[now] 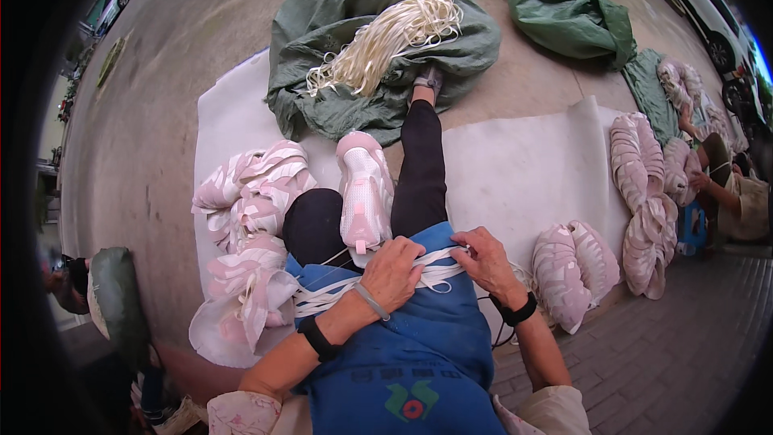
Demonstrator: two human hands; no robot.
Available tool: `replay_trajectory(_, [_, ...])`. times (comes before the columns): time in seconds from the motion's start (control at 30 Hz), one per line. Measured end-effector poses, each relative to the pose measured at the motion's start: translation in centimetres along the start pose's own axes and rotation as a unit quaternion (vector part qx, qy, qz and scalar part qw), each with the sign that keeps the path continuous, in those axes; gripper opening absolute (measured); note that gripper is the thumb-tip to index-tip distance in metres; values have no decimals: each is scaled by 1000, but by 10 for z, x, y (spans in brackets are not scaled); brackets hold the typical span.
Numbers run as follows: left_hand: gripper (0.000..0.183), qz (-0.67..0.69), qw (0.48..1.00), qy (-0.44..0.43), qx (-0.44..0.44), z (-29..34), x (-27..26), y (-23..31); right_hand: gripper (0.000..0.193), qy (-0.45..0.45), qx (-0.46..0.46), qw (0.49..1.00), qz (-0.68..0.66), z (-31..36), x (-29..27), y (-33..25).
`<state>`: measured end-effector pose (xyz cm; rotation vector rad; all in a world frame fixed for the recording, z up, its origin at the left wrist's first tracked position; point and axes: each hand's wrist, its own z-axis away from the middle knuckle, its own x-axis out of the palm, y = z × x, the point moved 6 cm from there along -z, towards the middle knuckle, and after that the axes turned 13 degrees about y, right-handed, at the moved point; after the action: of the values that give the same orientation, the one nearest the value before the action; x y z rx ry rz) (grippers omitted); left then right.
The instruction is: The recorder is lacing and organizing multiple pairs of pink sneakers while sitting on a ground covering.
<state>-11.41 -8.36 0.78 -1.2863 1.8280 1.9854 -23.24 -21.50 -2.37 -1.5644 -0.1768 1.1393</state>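
Note:
White flat shoelaces lie across the blue apron on my lap. My left hand is closed over them, its fingers curled and their tips partly hidden. To the right, my right hand pinches the laces near the apron's upper edge, thumb and fingers together. Between my legs, just beyond my left hand, stands a pink and white shoe with its pink heel tab toward me. It touches neither hand.
Stacked pink and white shoe uppers lie at left, more at right. A lace bundle rests on a green sack ahead. White sheeting covers the ground. Another person's arm shows at far right.

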Motion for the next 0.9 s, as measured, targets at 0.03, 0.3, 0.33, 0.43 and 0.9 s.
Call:
replay_trajectory(0.03, [27, -7, 1000, -11, -11, 0, 2, -2, 17, 4, 0, 1000, 0, 0, 1, 2])
replay_trajectory(0.3, [33, -11, 1000, -10, 24, -1, 7, -1, 5, 58, -194, 975, 94, -2, 2, -11])
replay_trajectory(0.33, [34, -15, 999, -7, 32, -1, 8, 1, 5, 56, -194, 975, 96, -1, 1, -10])
replay_trajectory(0.43, [35, -36, 998, -5, 51, 0, 9, 2, 5, 123, -53, 991, -9, -5, -14, 9])
replay_trajectory(0.9, [33, -48, 991, -58, 106, 9, 7, 10, 10, 245, -6, 965, 91, -18, -123, 36])
